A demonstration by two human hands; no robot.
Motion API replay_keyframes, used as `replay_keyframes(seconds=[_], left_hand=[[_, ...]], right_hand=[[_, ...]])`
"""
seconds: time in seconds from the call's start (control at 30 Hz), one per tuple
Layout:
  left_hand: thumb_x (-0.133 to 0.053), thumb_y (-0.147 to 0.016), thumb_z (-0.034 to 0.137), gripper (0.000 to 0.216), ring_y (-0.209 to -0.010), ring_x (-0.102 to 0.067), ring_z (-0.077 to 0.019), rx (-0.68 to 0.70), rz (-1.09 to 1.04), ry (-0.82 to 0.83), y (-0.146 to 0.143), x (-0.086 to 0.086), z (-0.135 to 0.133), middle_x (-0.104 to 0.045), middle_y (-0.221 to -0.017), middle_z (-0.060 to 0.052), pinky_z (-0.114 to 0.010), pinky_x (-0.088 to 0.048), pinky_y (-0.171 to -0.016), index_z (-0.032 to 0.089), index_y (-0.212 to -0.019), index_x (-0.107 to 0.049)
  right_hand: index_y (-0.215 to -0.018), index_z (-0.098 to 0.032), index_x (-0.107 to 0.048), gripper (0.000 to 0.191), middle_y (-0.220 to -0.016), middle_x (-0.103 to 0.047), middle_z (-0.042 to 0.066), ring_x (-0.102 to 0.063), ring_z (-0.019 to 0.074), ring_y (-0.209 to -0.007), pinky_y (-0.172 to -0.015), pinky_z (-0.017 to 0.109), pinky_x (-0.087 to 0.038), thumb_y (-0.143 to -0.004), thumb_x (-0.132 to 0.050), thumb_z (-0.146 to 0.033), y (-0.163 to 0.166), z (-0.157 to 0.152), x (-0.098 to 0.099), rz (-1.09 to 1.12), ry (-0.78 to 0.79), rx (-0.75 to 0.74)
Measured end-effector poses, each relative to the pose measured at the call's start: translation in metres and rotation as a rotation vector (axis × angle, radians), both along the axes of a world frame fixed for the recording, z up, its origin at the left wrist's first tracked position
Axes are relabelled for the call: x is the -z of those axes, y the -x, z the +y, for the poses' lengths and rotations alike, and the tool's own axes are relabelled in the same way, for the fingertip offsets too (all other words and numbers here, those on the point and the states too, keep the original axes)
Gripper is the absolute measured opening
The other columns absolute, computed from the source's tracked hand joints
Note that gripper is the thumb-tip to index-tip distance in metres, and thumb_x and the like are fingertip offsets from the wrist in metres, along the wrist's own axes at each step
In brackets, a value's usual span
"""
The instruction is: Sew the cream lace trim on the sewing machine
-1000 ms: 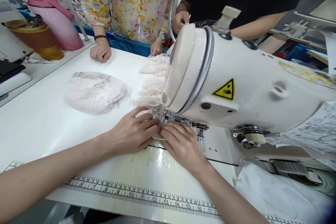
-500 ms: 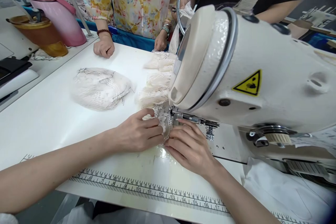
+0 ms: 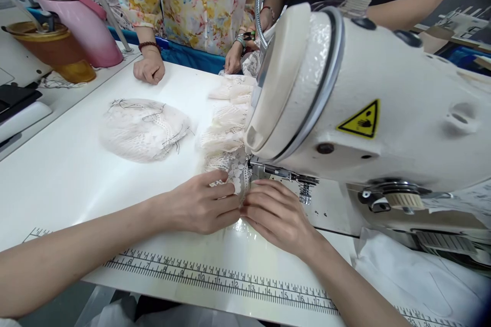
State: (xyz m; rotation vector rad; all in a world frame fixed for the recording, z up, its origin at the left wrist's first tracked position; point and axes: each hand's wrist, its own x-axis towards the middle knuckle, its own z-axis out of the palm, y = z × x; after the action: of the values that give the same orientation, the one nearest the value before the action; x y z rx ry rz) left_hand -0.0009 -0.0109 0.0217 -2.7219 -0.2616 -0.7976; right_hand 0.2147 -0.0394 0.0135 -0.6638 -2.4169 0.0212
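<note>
Left hand [image 3: 203,207], fingers together, presses cream lace strip [image 3: 235,176] flat on white table [image 3: 69,184]. Right hand [image 3: 278,214], fingertips bunched, pins strip's near edge. Strip runs under foot of cream sewing machine [image 3: 345,97]; two-sided hold likely for tautness, straight line.

Bright, even light (warped edges)

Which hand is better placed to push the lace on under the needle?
Right, probably. The right hand touches the lace just before the foot of the sewing machine; the left hand presses it flat off to the side.
</note>
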Motion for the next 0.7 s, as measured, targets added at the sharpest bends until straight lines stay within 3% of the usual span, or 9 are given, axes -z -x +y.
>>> replay_keyframes(seconds=[0.07, 0.17, 0.27, 0.37, 0.7], left_hand=[[-0.053, -0.089, 0.008, 0.020, -0.070, -0.056, -0.0138, 0.000, 0.020, 0.019, 0.001, 0.003, 0.000, -0.064, -0.074, 0.001, -0.031, -0.048, -0.074, 0.018, -0.073, -0.060], [-0.050, -0.090, 0.015, 0.014, -0.100, -0.062, -0.0202, -0.053, 0.059, 0.149, 0.002, 0.008, 0.002, -0.069, -0.103, -0.007, -0.035, -0.049, -0.092, 0.013, -0.096, -0.063], [-0.048, -0.088, 0.023, 0.042, -0.125, -0.051, -0.0273, -0.141, 0.121, 0.301, 0.002, 0.014, 0.003, -0.057, -0.131, -0.016, -0.040, -0.044, -0.105, 0.004, -0.126, -0.052], [-0.047, -0.085, 0.026, 0.054, -0.125, -0.052, -0.0299, -0.201, 0.155, 0.340, 0.002, 0.017, 0.004, -0.055, -0.134, -0.019, -0.042, -0.047, -0.102, 0.001, -0.133, -0.045], [-0.047, -0.088, 0.028, 0.050, -0.127, -0.051, -0.0284, -0.184, 0.207, 0.309, 0.007, 0.015, 0.010, -0.057, -0.134, -0.014, -0.041, -0.044, -0.106, 0.006, -0.132, -0.051]], right_hand=[[-0.085, -0.016, -0.065, 0.014, -0.087, -0.072, 0.002, -0.065, 0.0134, -0.089, -0.096, 0.034, -0.053, -0.084, -0.059, -0.004, 0.000, 0.000, -0.001, -0.004, 0.000, -0.018], [-0.089, -0.017, -0.065, 0.015, -0.085, -0.073, 0.000, -0.067, 0.0129, -0.088, -0.093, 0.031, -0.055, -0.084, -0.058, -0.004, 0.000, 0.000, 0.000, -0.009, -0.017, -0.007], [-0.094, -0.016, -0.065, 0.017, -0.088, -0.073, 0.000, -0.067, 0.0127, -0.089, -0.089, 0.028, -0.056, -0.084, -0.059, -0.004, 0.000, -0.001, 0.004, -0.009, -0.024, 0.010], [-0.094, -0.016, -0.065, 0.018, -0.089, -0.073, 0.000, -0.067, 0.0129, -0.089, -0.085, 0.027, -0.057, -0.083, -0.059, -0.003, 0.000, -0.002, 0.007, -0.013, -0.025, 0.037], [-0.093, -0.014, -0.066, 0.016, -0.090, -0.074, 0.000, -0.067, 0.0126, -0.088, -0.080, 0.025, -0.057, -0.086, -0.057, -0.004, 0.003, -0.003, 0.008, -0.083, -0.122, 0.040]])
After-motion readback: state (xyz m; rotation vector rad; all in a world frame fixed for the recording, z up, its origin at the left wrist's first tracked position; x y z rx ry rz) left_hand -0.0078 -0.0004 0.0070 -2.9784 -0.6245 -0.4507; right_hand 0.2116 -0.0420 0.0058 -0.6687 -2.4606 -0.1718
